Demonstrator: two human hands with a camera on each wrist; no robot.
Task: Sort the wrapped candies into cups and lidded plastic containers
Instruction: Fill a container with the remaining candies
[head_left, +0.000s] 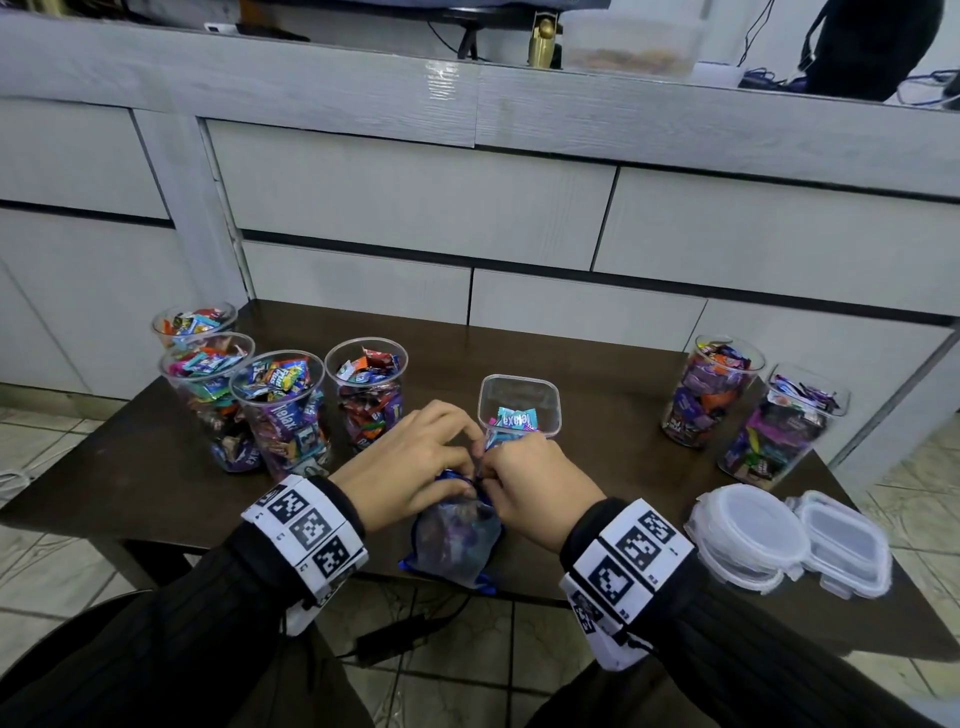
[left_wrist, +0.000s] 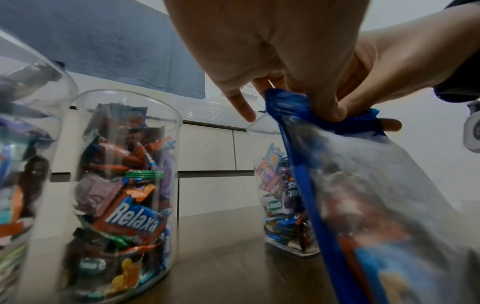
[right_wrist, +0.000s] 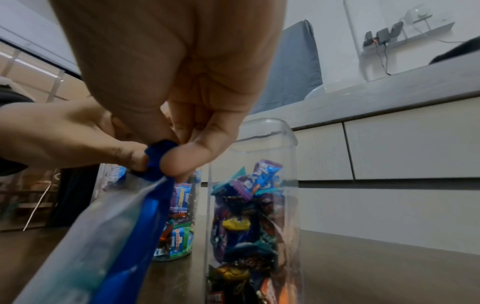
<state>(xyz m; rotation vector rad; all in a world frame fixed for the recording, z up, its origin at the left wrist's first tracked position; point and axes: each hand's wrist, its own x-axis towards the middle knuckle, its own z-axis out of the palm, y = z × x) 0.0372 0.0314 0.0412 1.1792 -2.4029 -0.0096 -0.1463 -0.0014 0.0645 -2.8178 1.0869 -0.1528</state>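
Both hands are on the clear plastic candy bag with the blue top edge (head_left: 451, 530), sitting on the dark brown counter (head_left: 597, 364) right in front of me. My left hand (head_left: 410, 462) and right hand (head_left: 530, 486) each have a pinching grip on the blue edge, probably to pull it open. The small square clear container (head_left: 519, 402) sits just behind, handy for dropping candies in.
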